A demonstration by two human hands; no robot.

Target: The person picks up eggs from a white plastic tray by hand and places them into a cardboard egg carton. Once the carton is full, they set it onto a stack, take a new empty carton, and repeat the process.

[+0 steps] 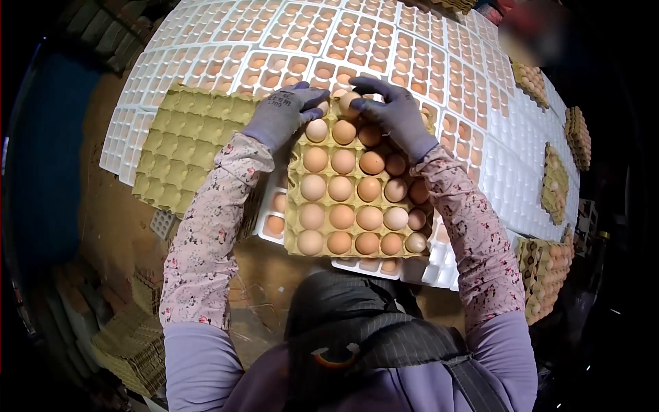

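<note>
A pulp tray of brown eggs (342, 161) lies in front of my body, on top of white egg trays. My left hand (285, 113), in a grey-purple glove, is at the tray's far left corner, its fingers curled round an egg (322, 108). At the far edge, my right hand (398, 113), gloved the same way, grips an egg (349, 104) between thumb and fingers. Several rows of eggs fill the near part of the tray.
White trays of eggs (295, 31) spread across the far side. Empty pulp trays (182, 147) are stacked at left, with more on the floor (130, 343) at lower left. Stacked pulp trays with eggs (542, 275) stand at right. A blurred person (535, 31) is at the far right.
</note>
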